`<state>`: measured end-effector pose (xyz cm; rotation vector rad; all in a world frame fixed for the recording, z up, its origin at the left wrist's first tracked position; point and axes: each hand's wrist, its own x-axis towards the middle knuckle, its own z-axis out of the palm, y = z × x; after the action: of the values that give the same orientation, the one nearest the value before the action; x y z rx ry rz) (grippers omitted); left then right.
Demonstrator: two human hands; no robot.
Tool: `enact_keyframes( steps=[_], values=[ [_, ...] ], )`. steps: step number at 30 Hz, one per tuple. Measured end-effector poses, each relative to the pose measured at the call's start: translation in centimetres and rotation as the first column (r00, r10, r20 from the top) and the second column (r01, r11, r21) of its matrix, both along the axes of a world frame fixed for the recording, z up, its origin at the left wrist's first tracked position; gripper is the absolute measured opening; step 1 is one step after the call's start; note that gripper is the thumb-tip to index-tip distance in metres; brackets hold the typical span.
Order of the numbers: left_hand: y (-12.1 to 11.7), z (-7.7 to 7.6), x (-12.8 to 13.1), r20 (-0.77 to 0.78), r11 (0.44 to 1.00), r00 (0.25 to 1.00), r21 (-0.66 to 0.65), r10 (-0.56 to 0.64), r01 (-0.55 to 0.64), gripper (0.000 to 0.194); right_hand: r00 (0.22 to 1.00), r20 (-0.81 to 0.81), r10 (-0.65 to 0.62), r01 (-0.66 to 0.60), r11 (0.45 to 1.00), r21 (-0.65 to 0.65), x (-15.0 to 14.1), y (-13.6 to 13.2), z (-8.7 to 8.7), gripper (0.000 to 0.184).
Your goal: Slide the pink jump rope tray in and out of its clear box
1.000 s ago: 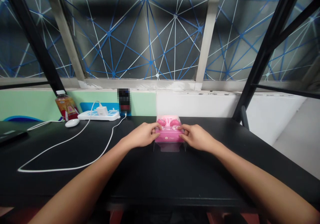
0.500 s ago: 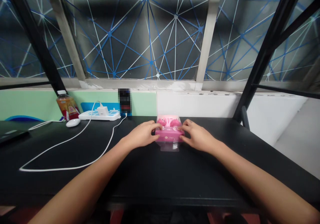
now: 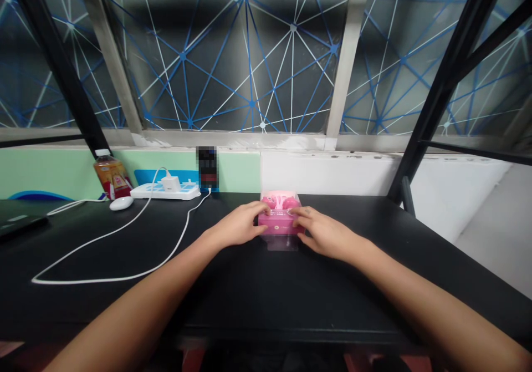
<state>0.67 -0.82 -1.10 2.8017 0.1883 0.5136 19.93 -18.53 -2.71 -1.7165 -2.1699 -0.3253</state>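
A pink box (image 3: 279, 228) sits on the black desk, its upper part open or see-through. Inside it lie rounded pink pieces (image 3: 286, 202) whose kind I cannot make out. A clear plastic flap (image 3: 282, 243) sticks out from the front lower edge onto the desk. My left hand (image 3: 243, 222) grips the box's left side, fingers on top and thumb low at the front. At the right front, my right hand (image 3: 322, 228) has its fingertips over the upper edge and its thumb near the lower corner, closed around that side.
To the left, a white cable (image 3: 103, 280) loops over the black desk (image 3: 266, 294). Along the wall stand a bottle (image 3: 112, 175), a white mouse (image 3: 122, 203), a power strip (image 3: 166, 193) with a charger, and a blurred-out phone-like device (image 3: 207, 169). Black posts (image 3: 440, 89) rise at both sides.
My right hand has shifted slightly left and toward me, its fingers now farther over the box's right front. My left hand and the box have barely moved.
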Motion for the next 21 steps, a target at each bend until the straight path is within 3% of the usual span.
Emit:
enact_keyframes(
  steps=[8,15,19,21],
  values=[
    [0.2,0.3,-0.3,0.018,1.0,1.0,0.003,0.012,-0.012,0.025,0.999,-0.037,0.0,-0.003,0.998,-0.063,-0.7,-0.6,0.7,0.056],
    [0.5,0.1,-0.5,0.036,0.999,0.999,-0.012,0.035,-0.035,0.02,0.999,-0.05,-0.002,-0.004,0.993,-0.117,-0.7,-0.8,1.1,0.042],
    [0.2,0.6,-0.7,0.013,0.999,0.999,-0.001,0.049,-0.049,0.021,1.0,-0.025,0.008,-0.01,0.996,-0.094,-0.8,-0.8,1.2,0.044],
    [-0.1,0.9,-0.9,0.0,0.999,0.999,0.011,0.044,-0.044,0.022,1.0,-0.006,0.022,-0.022,0.998,-0.057,-1.0,-0.7,1.3,0.034]
  ],
)
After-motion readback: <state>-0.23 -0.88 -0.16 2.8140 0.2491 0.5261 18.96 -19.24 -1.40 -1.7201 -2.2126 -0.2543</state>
